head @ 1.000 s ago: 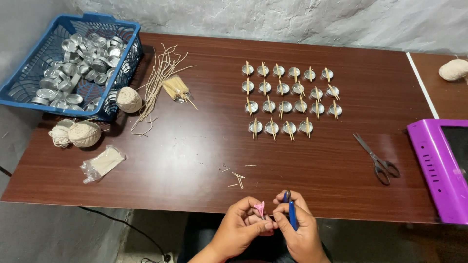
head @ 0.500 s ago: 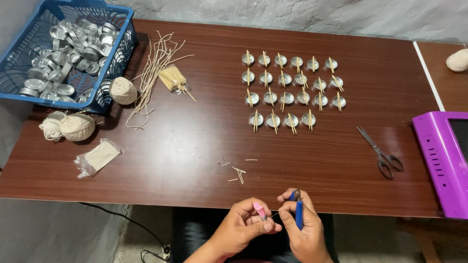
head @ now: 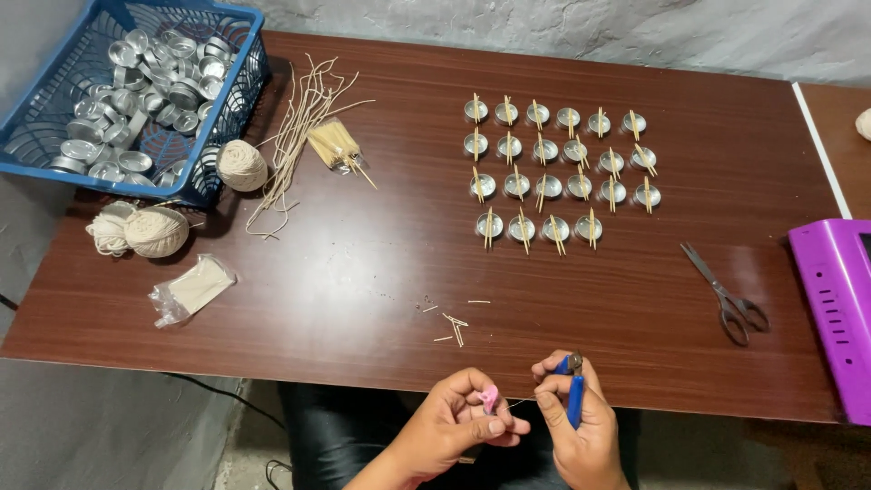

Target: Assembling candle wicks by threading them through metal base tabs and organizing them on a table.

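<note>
My left hand pinches a small pink object just off the near edge of the brown table. My right hand grips blue-handled pliers, jaws pointing up toward the table edge. A thin pale strand runs between the two hands. Several short cut stick pieces lie on the table just beyond my hands. Farther back stand rows of small metal cups, each with thin sticks laid across it.
A blue basket full of loose metal cups sits at the far left. Beside it are balls of cream string, cut wick lengths, a stick bundle and a plastic packet. Scissors and a purple box lie right.
The view has shifted slightly and my hands sit a little lower. Both hands keep their hold; the table's objects have not moved.
</note>
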